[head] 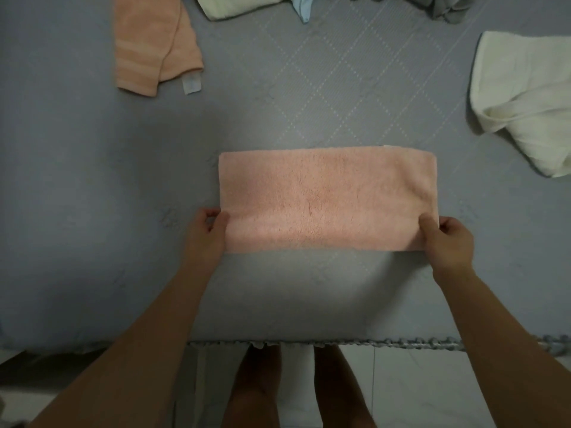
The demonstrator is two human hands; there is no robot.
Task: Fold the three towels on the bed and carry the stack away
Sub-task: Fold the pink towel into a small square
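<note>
A pink towel (327,199) lies folded into a long flat rectangle on the grey bed (92,196), close to the near edge. My left hand (207,234) pinches its near left corner, thumb on top. My right hand (448,239) pinches its near right corner in the same way. An orange towel (151,41) lies loosely folded at the far left, with a white label showing. A cream towel (525,100) lies crumpled at the right edge.
More cloth lies along the far edge: a pale cream piece (234,6), a light blue piece (302,7) and a grey piece (448,9). The bed's fringed near edge (370,344) runs above a tiled floor, where my legs stand.
</note>
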